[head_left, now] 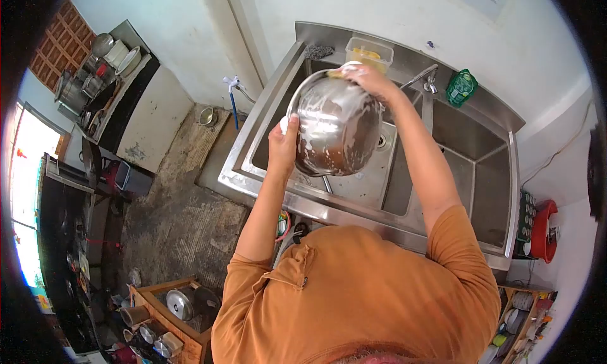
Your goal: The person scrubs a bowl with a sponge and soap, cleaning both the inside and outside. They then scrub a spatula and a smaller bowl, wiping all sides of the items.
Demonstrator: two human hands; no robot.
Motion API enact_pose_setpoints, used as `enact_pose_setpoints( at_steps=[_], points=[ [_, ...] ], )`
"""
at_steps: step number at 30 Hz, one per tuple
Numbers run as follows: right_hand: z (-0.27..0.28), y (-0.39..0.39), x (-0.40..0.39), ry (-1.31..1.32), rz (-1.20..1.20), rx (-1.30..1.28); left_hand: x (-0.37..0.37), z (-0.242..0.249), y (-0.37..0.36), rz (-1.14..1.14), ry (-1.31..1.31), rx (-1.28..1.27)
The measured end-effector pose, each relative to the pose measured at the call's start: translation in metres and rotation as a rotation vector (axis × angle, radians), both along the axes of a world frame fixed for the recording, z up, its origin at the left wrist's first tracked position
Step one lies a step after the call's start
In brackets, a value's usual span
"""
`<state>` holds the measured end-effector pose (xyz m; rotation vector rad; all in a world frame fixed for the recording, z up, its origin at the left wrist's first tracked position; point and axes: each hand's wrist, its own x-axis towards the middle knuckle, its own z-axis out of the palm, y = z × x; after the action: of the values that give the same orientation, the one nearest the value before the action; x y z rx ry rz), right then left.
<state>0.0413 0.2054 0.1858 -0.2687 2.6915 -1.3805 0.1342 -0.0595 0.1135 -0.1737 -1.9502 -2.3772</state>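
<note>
A soapy metal pot [338, 127] is held tilted over the sink, streaked with white suds. My left hand [282, 148] grips its rim at the left, thumb on the near side and foam by the fingers. At the top of the rim, my right hand [368, 79] presses a yellowish sponge [335, 74] to the metal; foam covers the fingers and part of the sponge is hidden. Below the pot lies the left basin [370, 190] of the steel sink, its drain partly visible and a metal handle-like piece [327, 184] showing under the pot.
Along the sink's back edge are a dark scouring pad [319, 51], a clear plastic tub [384, 53] with yellow pieces, a faucet [429, 83] and a green packet [461, 88]. A red basin [545, 231] is at right. Pots stand on a counter [129, 95] at left.
</note>
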Motion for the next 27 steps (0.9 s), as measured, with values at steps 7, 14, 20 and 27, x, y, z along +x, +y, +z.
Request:
enact_pose_setpoints(
  at_steps=[7,14,20,27],
  points=[
    [-0.072,0.014,0.038,0.265,-0.424,-0.712,-0.016,0.009,-0.002,0.06,-0.13,0.382],
    [-0.047,-0.075,0.105,0.763,-0.49,-0.166,-0.027,0.011,0.022,0.101,-0.091,0.339],
    [-0.057,-0.069,0.13,1.129,-0.02,0.305,-0.019,0.03,0.034,0.184,-0.241,0.448],
    [-0.069,-0.06,0.106,0.48,-0.389,-0.115,-0.015,0.02,0.029,0.245,-0.27,0.322]
  ],
)
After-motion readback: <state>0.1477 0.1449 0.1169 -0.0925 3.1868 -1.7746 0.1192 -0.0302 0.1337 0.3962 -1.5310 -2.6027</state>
